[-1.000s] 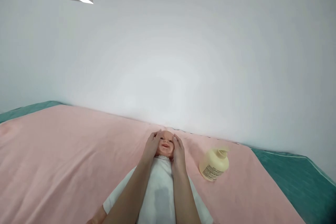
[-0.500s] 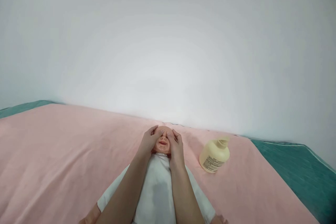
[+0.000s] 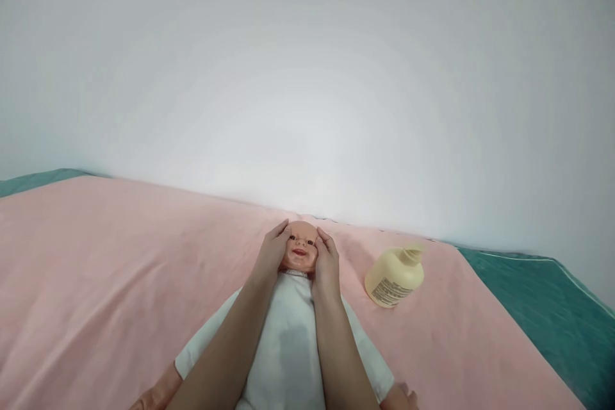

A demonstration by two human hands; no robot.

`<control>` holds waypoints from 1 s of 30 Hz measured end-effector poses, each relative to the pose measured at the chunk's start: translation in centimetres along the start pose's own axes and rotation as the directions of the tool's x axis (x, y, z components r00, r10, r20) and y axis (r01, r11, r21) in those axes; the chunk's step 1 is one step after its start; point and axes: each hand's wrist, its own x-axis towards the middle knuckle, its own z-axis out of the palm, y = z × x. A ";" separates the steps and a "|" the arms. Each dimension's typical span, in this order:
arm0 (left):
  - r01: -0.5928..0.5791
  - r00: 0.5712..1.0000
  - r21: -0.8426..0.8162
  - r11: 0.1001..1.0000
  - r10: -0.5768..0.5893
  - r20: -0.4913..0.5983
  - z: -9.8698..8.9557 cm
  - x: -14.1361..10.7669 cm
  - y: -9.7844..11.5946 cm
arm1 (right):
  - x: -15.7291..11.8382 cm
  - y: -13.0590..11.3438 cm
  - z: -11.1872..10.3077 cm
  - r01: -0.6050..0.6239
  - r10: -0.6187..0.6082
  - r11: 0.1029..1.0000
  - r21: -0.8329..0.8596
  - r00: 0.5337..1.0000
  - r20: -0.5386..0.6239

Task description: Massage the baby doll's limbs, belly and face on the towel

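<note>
Fingers of the left hand (image 3: 273, 255) and the right hand (image 3: 327, 262) curve around the two sides of a doll's head, a little below and just left of the frame's centre line. On each hand they lie close together, with the thumb toward the front of the head; I cannot tell whether they grip it or merely rest against it. Nearest to them on the right of the frame is a pale yellow bottle (image 3: 394, 278), apart from the right hand, its top leaning toward the right edge; the print on its label is too small to read. Bottle and doll are both on a pink sheet (image 3: 120, 269), creased at lower left, which spreads across the lower part of the frame. Green cloth (image 3: 533, 307) shows beyond it at lower right, with a narrow strip at the left edge. A pale wall (image 3: 307, 77) fills the upper part. Nothing comes between the fingers and the head, but the two forearms cross over the doll's body and hide part of its white clothing. The doll (image 3: 295, 339) lies face up, its head between the hands, its body reaching down to the bottom edge of the frame, a darker grey patch on its front and its arms spread toward lower left and lower right.
</note>
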 end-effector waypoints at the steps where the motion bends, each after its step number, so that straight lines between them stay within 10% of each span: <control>1: 0.002 1.000 0.002 1.000 -0.002 -0.003 0.0 0.0 0.0 | 0.0 0.0 0.0 -0.009 0.009 1.000 0.010 1.000 -0.004; 16: -0.017 1.000 0.096 0.995 0.019 -0.014 0.9 -3.1 3.0 | -1.2 -1.5 0.8 -0.035 0.034 0.999 -0.025 0.999 -0.017; 30: -0.023 0.999 -0.002 1.000 0.023 -0.027 0.5 -1.2 1.1 | 0.2 -0.5 0.1 -0.053 0.054 0.995 0.079 0.998 -0.011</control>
